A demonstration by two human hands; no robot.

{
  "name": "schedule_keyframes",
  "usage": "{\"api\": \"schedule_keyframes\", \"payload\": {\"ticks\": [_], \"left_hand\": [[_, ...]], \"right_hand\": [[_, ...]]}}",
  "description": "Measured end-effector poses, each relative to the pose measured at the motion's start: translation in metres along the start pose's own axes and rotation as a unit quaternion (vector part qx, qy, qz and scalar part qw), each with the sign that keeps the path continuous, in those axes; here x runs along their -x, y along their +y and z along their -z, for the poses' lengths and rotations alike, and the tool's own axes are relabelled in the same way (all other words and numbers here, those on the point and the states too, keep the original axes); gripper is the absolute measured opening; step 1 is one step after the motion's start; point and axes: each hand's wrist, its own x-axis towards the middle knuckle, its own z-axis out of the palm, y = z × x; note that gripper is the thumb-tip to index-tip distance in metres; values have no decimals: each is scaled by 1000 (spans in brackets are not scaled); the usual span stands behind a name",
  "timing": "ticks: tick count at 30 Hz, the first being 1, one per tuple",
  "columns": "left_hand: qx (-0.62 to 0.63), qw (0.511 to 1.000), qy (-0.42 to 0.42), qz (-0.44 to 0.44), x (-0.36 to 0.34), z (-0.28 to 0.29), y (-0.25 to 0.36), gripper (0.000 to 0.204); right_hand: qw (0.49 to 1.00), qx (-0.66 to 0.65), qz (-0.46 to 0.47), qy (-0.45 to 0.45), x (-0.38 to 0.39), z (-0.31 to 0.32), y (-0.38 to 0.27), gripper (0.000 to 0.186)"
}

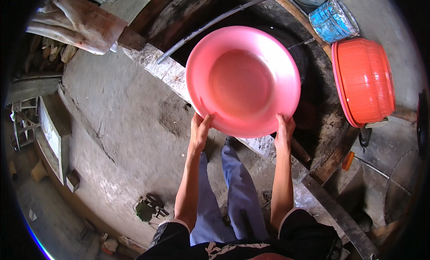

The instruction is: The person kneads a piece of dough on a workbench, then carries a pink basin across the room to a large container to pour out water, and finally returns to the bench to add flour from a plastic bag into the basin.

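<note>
Pink plastic basin point(243, 81): left hand point(199, 128) and right hand point(285, 129) are gripping its near rim, holding it seemingly empty and tilted above the dark stove opening point(313, 94); setting down not yet done.

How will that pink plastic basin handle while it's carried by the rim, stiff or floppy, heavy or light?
The pink basin probably stays stiff: its rim looks round under the left hand and right hand. Likely light, since it looks empty. Its glossy surface may be slippery.
</note>
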Motion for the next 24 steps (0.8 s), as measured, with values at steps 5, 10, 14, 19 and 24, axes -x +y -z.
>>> {"api": "schedule_keyframes", "payload": {"ticks": [5, 10, 14, 19, 24], "left_hand": [[-22, 998, 27, -53, -31, 2, 17, 27], [-9, 994, 64, -83, -25, 2, 45, 27], [-42, 994, 53, -89, -16, 3, 42, 26], [-19, 997, 8, -75, -19, -20, 36, 29], [-55, 998, -20, -30, -32, -27, 35, 41]], "right_hand": [[999, -25, 44, -18, -25, -30, -6, 23], [997, -52, 28, -45, -32, -47, -3, 18], [997, -69, 27, -33, -19, -43, -9, 17], [997, -58, 49, -5, -22, -17, -24, 17], [998, -47, 52, -6, -43, -17, -30, 17]]}}
